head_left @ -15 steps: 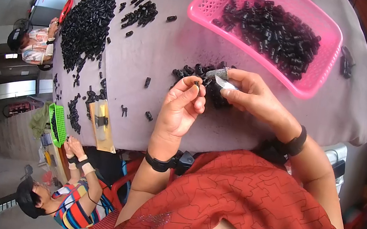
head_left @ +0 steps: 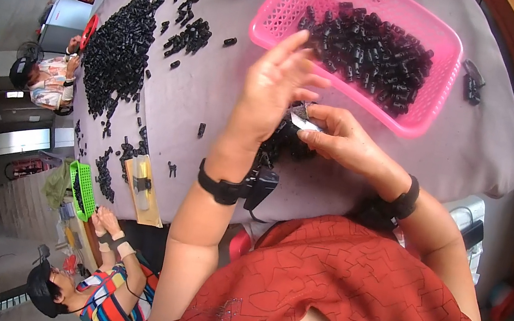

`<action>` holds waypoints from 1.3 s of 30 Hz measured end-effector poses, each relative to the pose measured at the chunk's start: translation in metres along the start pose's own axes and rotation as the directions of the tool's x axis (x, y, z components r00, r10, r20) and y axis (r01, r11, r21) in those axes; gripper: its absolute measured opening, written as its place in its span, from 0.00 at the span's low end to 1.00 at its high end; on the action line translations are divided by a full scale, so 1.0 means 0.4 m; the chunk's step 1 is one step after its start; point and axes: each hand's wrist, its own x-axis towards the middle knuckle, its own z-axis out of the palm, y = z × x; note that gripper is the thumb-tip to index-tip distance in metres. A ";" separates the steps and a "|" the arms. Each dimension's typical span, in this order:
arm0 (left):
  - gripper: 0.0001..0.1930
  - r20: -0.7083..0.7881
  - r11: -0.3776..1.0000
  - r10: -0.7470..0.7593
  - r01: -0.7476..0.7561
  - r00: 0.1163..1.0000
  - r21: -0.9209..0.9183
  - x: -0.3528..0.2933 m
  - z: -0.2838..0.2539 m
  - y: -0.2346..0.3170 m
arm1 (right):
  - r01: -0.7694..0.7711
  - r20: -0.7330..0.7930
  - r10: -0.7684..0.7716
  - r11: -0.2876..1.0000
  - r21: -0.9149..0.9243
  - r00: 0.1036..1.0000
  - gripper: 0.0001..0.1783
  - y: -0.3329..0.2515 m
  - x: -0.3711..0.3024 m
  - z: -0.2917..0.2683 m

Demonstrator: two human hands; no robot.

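Left hand [head_left: 276,88] now off blade [head_left: 305,124], at near rim of pink basket [head_left: 436,89], fingers spread; black piece apparently released, likely done. Right hand [head_left: 346,140] still pinches blade.

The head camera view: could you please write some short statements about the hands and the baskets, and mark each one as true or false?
1. The pink basket holds many black pieces. True.
2. The left hand is closed tightly in a fist. False: the left hand is open, its fingers apart.
3. The right hand holds a pale, pointed blade. True.
4. The basket near the co-worker at lower left is white. False: the basket near that co-worker is a green basket.
5. The person wears black bands on both wrists. True.
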 end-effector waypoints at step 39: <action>0.11 -0.250 0.608 0.139 0.116 0.958 0.786 -0.164 -0.213 -0.121 | 0.007 0.003 -0.006 0.995 -0.098 1.000 0.17 -0.026 -0.002 0.017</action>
